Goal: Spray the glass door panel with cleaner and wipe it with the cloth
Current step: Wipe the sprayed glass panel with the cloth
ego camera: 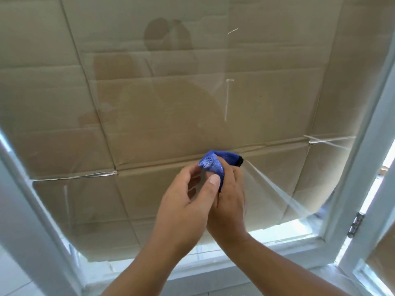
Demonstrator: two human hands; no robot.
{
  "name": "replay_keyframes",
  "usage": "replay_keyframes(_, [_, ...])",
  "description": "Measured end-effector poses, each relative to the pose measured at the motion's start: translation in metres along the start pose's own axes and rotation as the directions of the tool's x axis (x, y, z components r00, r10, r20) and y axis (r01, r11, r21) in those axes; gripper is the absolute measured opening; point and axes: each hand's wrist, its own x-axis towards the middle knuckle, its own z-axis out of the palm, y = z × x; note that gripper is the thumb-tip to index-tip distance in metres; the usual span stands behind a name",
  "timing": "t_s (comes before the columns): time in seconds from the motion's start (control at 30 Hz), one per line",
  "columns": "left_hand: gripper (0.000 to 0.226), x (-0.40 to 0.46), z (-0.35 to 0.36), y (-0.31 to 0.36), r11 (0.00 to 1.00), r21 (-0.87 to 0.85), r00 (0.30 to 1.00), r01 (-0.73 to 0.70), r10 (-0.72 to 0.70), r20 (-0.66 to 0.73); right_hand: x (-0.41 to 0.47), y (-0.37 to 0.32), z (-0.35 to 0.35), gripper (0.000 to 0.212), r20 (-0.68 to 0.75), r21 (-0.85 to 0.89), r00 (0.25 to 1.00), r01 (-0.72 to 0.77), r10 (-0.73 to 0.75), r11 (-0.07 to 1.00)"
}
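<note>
Your right hand (228, 199) clutched the blue cloth (215, 165); your left hand (188, 201) pinched its corner before the glass panel (171, 92).

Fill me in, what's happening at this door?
A person stands at a glass door panel backed with cardboard. Both hands meet in front of the glass around a blue cloth: the right hand grips it, and the left hand pinches its near edge. The cloth looks bunched rather than pressed flat to the pane. No spray bottle is in view.
</note>
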Motion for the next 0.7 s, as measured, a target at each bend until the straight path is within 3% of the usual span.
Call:
replay_keyframes(0.13, [0.018, 0.006, -0.002, 0.014, 0.995, -0.053, 0.995, 0.089, -0.091, -0.039, -0.007, -0.025, -0.007, 0.021, 0.197, 0.121, 0.980, -0.030, 0.006, 0.992])
replay_keyframes(0.23, [0.011, 0.015, -0.009, 0.027, 0.986, -0.078, 0.982, 0.147, -0.155, -0.109, -0.004, -0.038, -0.026, 0.040, 0.425, 0.263, 0.903, -0.057, -0.063, 0.963])
replay_keyframes(0.3, [0.015, 0.022, -0.014, 0.044, 0.970, -0.079, 0.964, 0.231, -0.239, -0.118, 0.002, -0.046, -0.046, 0.055, 0.519, 0.325, 0.854, -0.152, -0.042, 0.934])
replay_keyframes(0.33, [0.017, 0.026, -0.016, 0.054, 0.956, -0.082, 0.952, 0.281, -0.288, -0.105, 0.006, -0.050, -0.055, 0.056, 0.500, 0.319, 0.866, -0.192, 0.007, 0.928])
replay_keyframes(0.4, [0.021, 0.034, -0.017, 0.076, 0.933, -0.068, 0.932, 0.353, -0.357, -0.065, 0.016, -0.060, -0.068, 0.051, 0.314, 0.233, 0.937, -0.231, 0.152, 0.945])
replay_keyframes(0.47, [0.026, 0.042, -0.020, 0.107, 0.914, -0.051, 0.914, 0.402, -0.404, -0.026, 0.033, -0.078, -0.085, 0.046, 0.123, 0.141, 0.928, -0.368, 0.352, 0.919])
replay_keyframes(0.5, [0.026, 0.045, -0.021, 0.124, 0.902, -0.055, 0.903, 0.429, -0.430, -0.002, 0.048, -0.093, -0.095, 0.047, 0.124, 0.161, 0.858, -0.513, 0.499, 0.843])
replay_keyframes(0.57, [0.022, 0.048, -0.027, 0.161, 0.864, -0.083, 0.867, 0.498, -0.495, 0.052, 0.073, -0.125, -0.118, 0.055, 0.346, 0.253, 0.602, -0.798, 0.720, 0.547])
replay_keyframes(0.63, [0.016, 0.051, -0.035, 0.199, 0.820, -0.115, 0.828, 0.560, -0.553, 0.090, 0.093, -0.157, -0.138, 0.056, 0.534, 0.256, 0.434, -0.901, 0.726, 0.351])
replay_keyframes(0.7, [0.013, 0.054, -0.045, 0.234, 0.790, -0.126, 0.800, 0.600, -0.593, 0.093, 0.112, -0.193, -0.155, 0.049, 0.615, 0.249, 0.340, -0.940, 0.711, 0.234])
